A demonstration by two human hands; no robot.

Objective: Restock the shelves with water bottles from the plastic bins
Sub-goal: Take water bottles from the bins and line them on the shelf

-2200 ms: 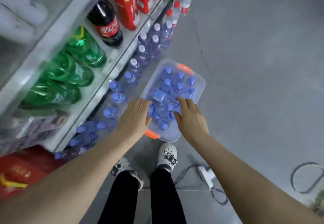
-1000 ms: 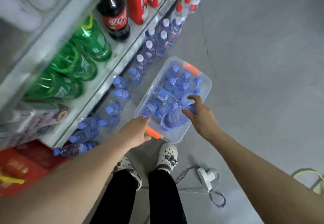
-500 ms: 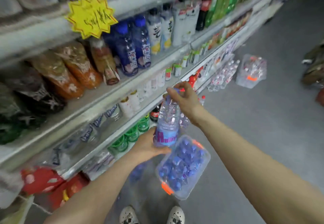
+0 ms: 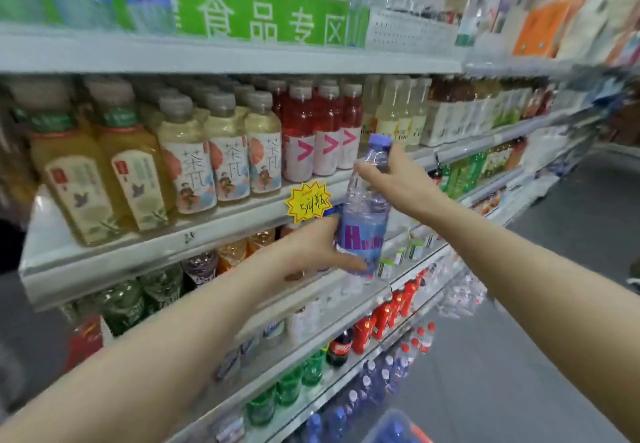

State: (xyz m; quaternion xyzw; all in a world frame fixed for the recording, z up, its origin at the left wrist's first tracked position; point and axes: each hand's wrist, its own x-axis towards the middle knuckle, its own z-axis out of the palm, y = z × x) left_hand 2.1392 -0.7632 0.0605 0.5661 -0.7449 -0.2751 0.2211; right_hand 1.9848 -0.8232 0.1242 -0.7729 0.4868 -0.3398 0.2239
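Both hands hold one water bottle [image 4: 363, 220] upright in the air, close in front of the shelf [image 4: 194, 234] with the yellow tag [image 4: 308, 201]. The right hand [image 4: 391, 179] grips its neck under the blue cap. The left hand [image 4: 311, 245] grips its lower part by the label. The bin [image 4: 398, 428] sits on the floor below.

green sign [image 4: 256, 16] "食品专区", water bottle [image 4: 363, 231] label "Hu"

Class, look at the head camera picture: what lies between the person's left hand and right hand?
In the head view, the water bottle spans it: right hand grips its neck, left hand holds its labelled base.
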